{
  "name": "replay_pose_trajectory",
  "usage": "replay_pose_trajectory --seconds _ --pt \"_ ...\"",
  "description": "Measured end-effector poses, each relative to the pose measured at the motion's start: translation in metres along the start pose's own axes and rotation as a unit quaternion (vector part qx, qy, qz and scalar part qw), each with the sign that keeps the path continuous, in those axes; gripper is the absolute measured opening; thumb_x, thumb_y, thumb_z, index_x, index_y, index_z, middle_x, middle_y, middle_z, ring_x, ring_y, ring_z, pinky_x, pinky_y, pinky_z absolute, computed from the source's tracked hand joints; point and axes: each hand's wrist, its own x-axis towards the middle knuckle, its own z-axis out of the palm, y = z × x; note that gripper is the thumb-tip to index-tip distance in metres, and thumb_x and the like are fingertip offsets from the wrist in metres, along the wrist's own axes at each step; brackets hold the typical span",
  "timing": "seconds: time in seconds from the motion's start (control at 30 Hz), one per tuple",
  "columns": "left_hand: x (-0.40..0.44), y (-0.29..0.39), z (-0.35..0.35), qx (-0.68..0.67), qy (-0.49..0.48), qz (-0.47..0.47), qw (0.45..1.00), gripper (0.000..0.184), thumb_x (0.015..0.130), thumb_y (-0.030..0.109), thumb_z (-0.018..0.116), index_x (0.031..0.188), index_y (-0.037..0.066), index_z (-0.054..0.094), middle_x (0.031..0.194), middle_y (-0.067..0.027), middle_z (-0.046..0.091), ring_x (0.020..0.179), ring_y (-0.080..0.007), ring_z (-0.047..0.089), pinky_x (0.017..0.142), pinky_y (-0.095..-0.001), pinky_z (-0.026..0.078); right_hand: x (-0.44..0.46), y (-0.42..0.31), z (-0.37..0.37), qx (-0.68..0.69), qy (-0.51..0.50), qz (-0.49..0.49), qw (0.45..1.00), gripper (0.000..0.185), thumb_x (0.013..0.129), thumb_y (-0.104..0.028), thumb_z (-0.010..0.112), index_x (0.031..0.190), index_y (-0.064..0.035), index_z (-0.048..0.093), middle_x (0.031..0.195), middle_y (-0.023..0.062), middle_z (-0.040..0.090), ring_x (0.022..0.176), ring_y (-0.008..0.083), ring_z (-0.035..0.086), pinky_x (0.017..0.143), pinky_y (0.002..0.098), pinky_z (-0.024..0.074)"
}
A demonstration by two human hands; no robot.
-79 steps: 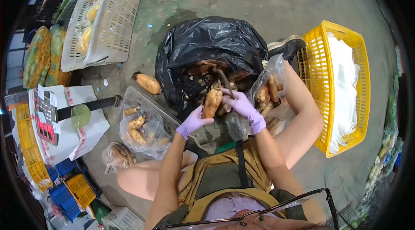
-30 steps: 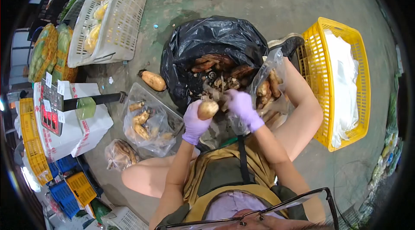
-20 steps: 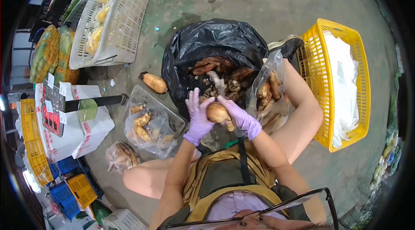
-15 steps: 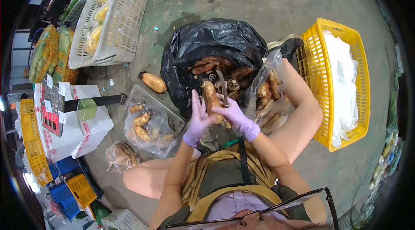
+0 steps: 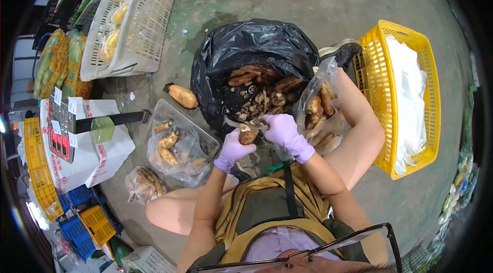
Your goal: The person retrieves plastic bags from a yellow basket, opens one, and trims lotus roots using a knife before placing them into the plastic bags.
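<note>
A bare concrete floor [image 5: 339, 11] spreads around us, with a white crate [image 5: 146, 29] to the left and a yellow crate [image 5: 371, 96] to the right; between our legs sits a black bag [image 5: 257, 42], its mouth toward us, with brown roots and small pale pieces inside. Our gloved left hand [image 5: 232, 148] is curled around a root segment [image 5: 248, 137], held up in front of us, just this side of the bag's mouth; our right hand [image 5: 281, 130] is closed round a knife [image 5: 232, 123], its handle mostly covered, with the blade reaching left across the far end of the segment; whether the edge touches the skin we cannot tell.

We judge the segment to be stiff and fairly solid, of modest weight, more likely to snap or chip than to bend; a damp or muddy skin could make it slick against the gloves; the thick middle looks the best place to hold it, with fingers well back from the blade. Its narrower, pale end points away from us, toward the bag and a little left; the rounded body lies nearer our lap; the long axis looks foreshortened, so its exact tilt is unclear to us.
</note>
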Motion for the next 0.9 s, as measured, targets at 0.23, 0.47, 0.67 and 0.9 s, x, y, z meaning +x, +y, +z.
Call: replay_pose_trajectory --seconds 0.23,0.47,0.67,0.9 --pt "-0.016 0.008 0.01 -0.008 -0.011 0.061 0.998 0.047 0.06 0.012 0.071 0.104 -0.001 0.058 0.087 -0.0066 0.064 0.079 -0.0115 0.06 0.074 -0.0267 0.048 0.018 0.057 0.033 -0.041 -0.101 0.113 0.988 0.025 0.074 -0.027 0.059 0.093 -0.0134 0.068 0.084 0.0174 0.066 0.079 0.0316 0.064 0.07 0.0402 0.0507" --pt "0.016 -0.004 -0.016 -0.321 -0.016 -0.094 0.942 0.033 0.075 0.009 0.066 0.104 0.004 0.052 0.084 -0.0044 0.06 0.075 -0.0147 0.059 0.071 -0.0299 0.049 0.029 0.092 0.05 0.1 -0.097 0.265 0.954 0.039 0.076 -0.037 0.06 0.101 -0.0072 0.066 0.097 0.0188 0.065 0.092 0.0335 0.061 0.081 0.0383 0.0477" --pt "0.026 -0.071 -0.089 -0.386 0.172 -0.091 0.902 0.03 0.08 0.02 0.065 0.103 0.004 0.053 0.079 -0.0067 0.06 0.071 -0.0161 0.06 0.064 -0.0296 0.05 0.021 0.096 0.056 0.137 -0.072 0.238 0.959 0.036 0.077 -0.036 0.06 0.099 -0.0086 0.068 0.087 0.0166 0.067 0.084 0.03 0.065 0.077 0.0366 0.0491" --pt "-0.026 -0.208 -0.239 0.026 0.443 -0.225 0.867 0.06 0.073 0.027 0.069 0.12 -0.004 0.048 0.099 -0.0185 0.062 0.09 -0.0275 0.061 0.076 -0.0357 0.05 0.024 0.081 0.057 0.13 -0.046 0.212 0.967 0.038 0.078 -0.035 0.062 0.099 -0.0033 0.066 0.09 0.0183 0.066 0.086 0.0303 0.064 0.077 0.0356 0.0484"
